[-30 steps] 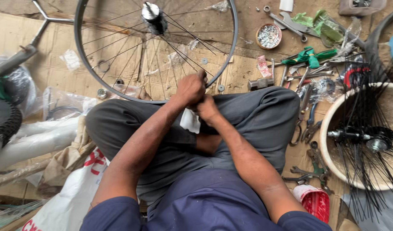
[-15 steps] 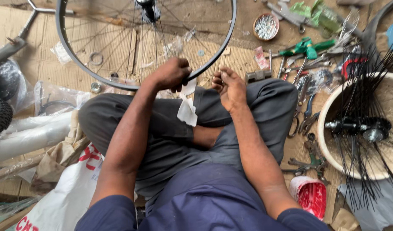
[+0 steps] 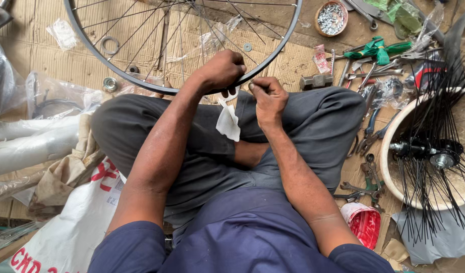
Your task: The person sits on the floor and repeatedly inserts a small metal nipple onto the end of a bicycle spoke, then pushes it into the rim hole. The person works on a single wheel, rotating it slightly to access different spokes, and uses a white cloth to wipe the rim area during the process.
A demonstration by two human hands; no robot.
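Left hand clenched on black spoked bicycle wheel rim, white scrap dangling; right hand pinched shut just beside, contents unclear. Probably mid spoke-fitting; needs steady rim.

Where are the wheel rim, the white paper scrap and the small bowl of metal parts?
wheel rim (image 3: 141, 83), head view, lower left arc.
white paper scrap (image 3: 228, 123), head view, its middle.
small bowl of metal parts (image 3: 317, 26), head view, left rim.

Bowl of nuts, pliers, hammer

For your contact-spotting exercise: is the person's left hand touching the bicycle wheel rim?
Touching. The head view shows the left hand closed over the wheel rim, which vanishes beneath its fingers.
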